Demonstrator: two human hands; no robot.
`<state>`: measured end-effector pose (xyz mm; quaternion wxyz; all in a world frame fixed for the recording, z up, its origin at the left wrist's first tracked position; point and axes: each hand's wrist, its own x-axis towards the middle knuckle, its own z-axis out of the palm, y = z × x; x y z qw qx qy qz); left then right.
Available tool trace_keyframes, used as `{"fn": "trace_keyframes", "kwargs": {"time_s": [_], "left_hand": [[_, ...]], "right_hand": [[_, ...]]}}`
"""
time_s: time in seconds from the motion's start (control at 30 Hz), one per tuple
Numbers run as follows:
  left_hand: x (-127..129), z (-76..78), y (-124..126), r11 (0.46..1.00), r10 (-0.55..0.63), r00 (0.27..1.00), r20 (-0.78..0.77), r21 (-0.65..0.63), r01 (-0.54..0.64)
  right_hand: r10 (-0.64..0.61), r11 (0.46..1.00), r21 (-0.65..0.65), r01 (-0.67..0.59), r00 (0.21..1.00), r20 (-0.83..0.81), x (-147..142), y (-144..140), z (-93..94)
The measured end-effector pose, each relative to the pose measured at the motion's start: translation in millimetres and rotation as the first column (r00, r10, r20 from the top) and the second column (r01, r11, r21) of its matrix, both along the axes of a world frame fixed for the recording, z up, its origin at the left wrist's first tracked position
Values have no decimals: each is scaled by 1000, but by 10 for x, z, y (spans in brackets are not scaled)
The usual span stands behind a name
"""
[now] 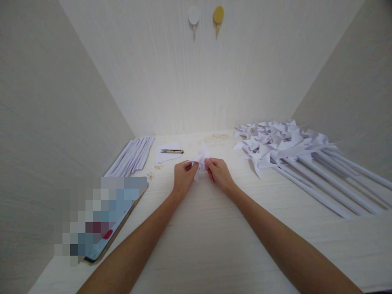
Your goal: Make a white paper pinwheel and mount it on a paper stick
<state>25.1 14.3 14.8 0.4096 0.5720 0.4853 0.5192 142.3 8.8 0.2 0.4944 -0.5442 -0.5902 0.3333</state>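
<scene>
Between my two hands, above the middle of the table, is a white paper pinwheel (203,152) with pointed blades. My left hand (184,176) pinches its left side, fingers closed on the paper. On the opposite side, my right hand (219,173) grips it with thumb and fingertips. The pinwheel's centre is partly covered by the fingers. Just left of my hands, a pair of thread snips (172,151) lies on a stack of white paper (167,157).
At the right lies a pile of paper pinwheels (269,143) on rolled paper sticks (324,183). Rolled paper tubes (134,155) lie at the left, behind a partly blurred phone (113,228). Walls enclose the table (202,245); two hooks (218,15) hang at the back.
</scene>
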Motion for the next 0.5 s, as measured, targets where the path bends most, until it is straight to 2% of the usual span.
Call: {"fn": "trace_keyframes", "kwargs": {"time_s": [0.13,0.5], "left_hand": [[-7,1,-4,1000,17,1000,-22,-3,-17],[-9,-2,6,999,33,997,-69,6,-33]], "right_hand": [[25,999,-43,-26,999,-28,11,12,3],[9,1000,-6,-8,997,79,23,-18,41]]}}
